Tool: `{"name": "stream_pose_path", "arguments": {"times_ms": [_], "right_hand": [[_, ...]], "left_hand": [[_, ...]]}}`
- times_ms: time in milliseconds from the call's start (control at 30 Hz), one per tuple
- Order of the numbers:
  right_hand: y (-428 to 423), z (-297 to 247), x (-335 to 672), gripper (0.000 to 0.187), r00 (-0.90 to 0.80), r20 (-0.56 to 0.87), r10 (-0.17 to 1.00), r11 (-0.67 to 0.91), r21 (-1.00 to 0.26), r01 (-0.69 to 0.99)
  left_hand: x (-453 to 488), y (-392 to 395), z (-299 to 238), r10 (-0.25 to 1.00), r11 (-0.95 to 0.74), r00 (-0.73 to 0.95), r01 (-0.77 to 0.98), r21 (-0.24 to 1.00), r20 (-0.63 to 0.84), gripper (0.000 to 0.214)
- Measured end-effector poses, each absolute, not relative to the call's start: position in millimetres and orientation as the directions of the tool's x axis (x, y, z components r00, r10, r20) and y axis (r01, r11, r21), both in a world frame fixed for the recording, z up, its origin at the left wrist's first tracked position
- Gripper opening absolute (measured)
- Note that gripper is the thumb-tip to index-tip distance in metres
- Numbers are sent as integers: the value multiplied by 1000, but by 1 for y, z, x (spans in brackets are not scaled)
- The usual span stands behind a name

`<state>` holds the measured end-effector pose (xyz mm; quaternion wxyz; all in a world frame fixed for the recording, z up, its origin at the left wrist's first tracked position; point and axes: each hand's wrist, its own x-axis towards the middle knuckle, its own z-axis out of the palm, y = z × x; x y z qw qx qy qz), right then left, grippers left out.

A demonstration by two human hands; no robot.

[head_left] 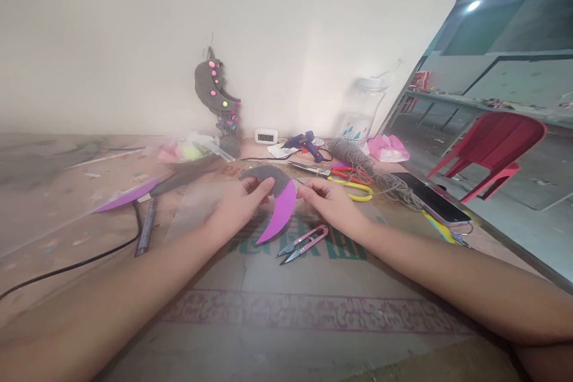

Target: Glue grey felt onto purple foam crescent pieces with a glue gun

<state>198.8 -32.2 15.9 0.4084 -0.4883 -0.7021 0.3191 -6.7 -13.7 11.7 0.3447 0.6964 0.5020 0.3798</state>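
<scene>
My left hand point(242, 200) grips a purple foam crescent point(280, 215) by its upper part, which is wrapped in grey yarn point(266, 176). My right hand point(326, 200) is pinched just right of the crescent, its fingertips closed on a thin grey yarn strand that I can barely make out. Small pink thread snips point(302, 243) lie on the table right below both hands. A loose heap of grey yarn point(358, 161) trails off behind my right hand.
Red and yellow scissors point(349, 182), a blue glue gun point(307, 143), a white clock point(265, 136) and a finished decorated crescent point(215, 92) stand at the back. A phone point(430, 197) lies right, a black cable point(89, 256) left, a red chair point(490, 146) beyond the table edge.
</scene>
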Motion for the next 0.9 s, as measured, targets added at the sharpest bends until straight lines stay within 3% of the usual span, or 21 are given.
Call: {"name": "stream_pose_path", "arguments": {"times_ms": [200, 367, 467, 567, 633, 733, 800, 900], "right_hand": [[-37, 16, 195, 33, -360, 203, 911, 362, -812, 458], [-36, 14, 196, 22, -185, 323, 928, 368, -871, 325], [-34, 13, 198, 17, -88, 470, 878, 466, -801, 376], [-34, 13, 201, 10, -179, 643, 744, 612, -551, 567], [-33, 13, 204, 9, -347, 723, 597, 710, -277, 647], [-31, 13, 209, 10, -565, 722, 400, 744, 104, 660], [-29, 14, 211, 10, -634, 685, 358, 719, 231, 656], [-30, 15, 210, 9, -663, 638, 392, 697, 265, 667]], "left_hand": [[-4, -18, 14, 929, -346, 272, 395, 851, 252, 41], [-3, -22, 16, 926, -362, 249, 380, 851, 283, 37], [-2, -24, 15, 889, -419, 341, 335, 844, 306, 35], [-3, -25, 12, 866, -426, 396, 259, 867, 307, 32], [-3, -26, 11, 864, -419, 399, 234, 878, 306, 37], [-4, -27, 11, 893, -397, 336, 272, 876, 300, 42], [-3, -26, 11, 904, -372, 328, 283, 884, 275, 42], [-1, -20, 11, 922, -325, 307, 289, 901, 235, 40]]}}
